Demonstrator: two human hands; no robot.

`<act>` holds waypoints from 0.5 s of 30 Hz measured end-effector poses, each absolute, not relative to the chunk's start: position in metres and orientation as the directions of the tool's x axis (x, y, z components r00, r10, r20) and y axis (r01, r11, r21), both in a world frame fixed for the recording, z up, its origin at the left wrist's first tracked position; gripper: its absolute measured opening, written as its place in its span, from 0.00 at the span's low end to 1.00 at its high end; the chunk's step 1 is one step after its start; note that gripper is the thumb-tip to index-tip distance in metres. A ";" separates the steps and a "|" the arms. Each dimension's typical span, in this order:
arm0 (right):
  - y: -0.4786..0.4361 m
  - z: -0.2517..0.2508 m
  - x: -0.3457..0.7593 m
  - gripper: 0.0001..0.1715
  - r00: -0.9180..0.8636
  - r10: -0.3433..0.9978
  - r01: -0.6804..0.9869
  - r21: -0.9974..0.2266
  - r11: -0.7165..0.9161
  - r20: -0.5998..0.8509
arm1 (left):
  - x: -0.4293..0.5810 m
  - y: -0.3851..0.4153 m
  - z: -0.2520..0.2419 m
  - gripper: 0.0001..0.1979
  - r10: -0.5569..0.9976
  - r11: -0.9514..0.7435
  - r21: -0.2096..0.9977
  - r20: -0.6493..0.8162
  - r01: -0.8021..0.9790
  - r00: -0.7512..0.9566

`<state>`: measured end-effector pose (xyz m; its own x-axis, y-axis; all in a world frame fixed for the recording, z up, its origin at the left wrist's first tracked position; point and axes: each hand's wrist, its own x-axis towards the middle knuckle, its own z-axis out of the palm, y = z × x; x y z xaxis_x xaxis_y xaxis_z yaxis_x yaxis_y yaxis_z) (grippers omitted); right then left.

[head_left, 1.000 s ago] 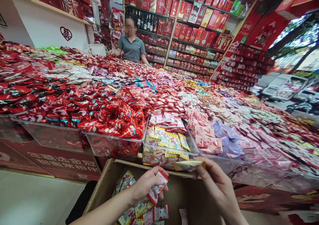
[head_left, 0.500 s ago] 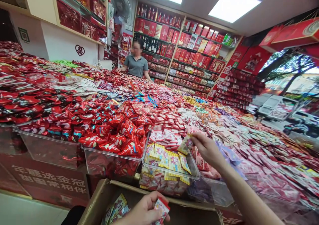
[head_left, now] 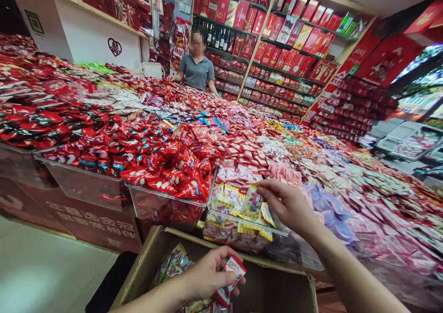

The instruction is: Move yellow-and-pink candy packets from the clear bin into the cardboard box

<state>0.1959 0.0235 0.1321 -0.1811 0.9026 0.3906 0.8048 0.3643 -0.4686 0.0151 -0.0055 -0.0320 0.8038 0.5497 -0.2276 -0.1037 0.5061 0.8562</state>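
From my head camera, my left hand [head_left: 216, 273] is curled over the cardboard box [head_left: 134, 273], fingers and thumb closed around red-ended packets [head_left: 235, 270]; I cannot tell how many. My right hand [head_left: 290, 207] reaches over the front edge of a clear bin [head_left: 251, 223], thumb and fingertips pinching the top corner of a yellow-edged packet [head_left: 252, 202], which hangs just above the bin's front row.

That bin holds yellow-edged packets [head_left: 226, 196] along its front edge and red-and-white packets [head_left: 238, 173] heaped behind them; more show through its front wall. Beyond its left edge, the next clear bin [head_left: 166, 194] is piled past the rim with shiny red bags [head_left: 194, 186]. Past its right edge lie lavender packets [head_left: 332, 211], partly behind my right forearm.

The box stands below the bins, its far edge near their front walls. Loose packets [head_left: 175, 260] lie towards its far left corner, and others under my left hand, mostly hidden by my forearm
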 end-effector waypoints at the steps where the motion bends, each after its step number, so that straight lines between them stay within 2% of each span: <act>1: 0.017 0.131 0.194 0.12 -0.204 0.893 0.822 -0.425 0.379 0.402 | 0.015 -0.006 -0.031 0.16 0.550 0.504 0.858 -0.228 -0.101 0.803; 4: 0.008 0.125 0.192 0.13 -0.228 0.877 0.841 -0.369 0.396 0.423 | 0.015 -0.006 -0.028 0.15 0.553 0.496 0.864 -0.240 -0.084 0.798; 10: 0.008 0.114 0.187 0.12 -0.263 0.911 0.792 -0.467 0.393 0.318 | 0.014 -0.006 -0.023 0.10 0.582 0.464 0.882 -0.230 -0.086 0.780; 15: 0.013 0.107 0.182 0.12 -0.287 0.921 0.811 -0.445 0.380 0.263 | 0.014 -0.006 -0.023 0.09 0.590 0.441 0.895 -0.235 -0.063 0.772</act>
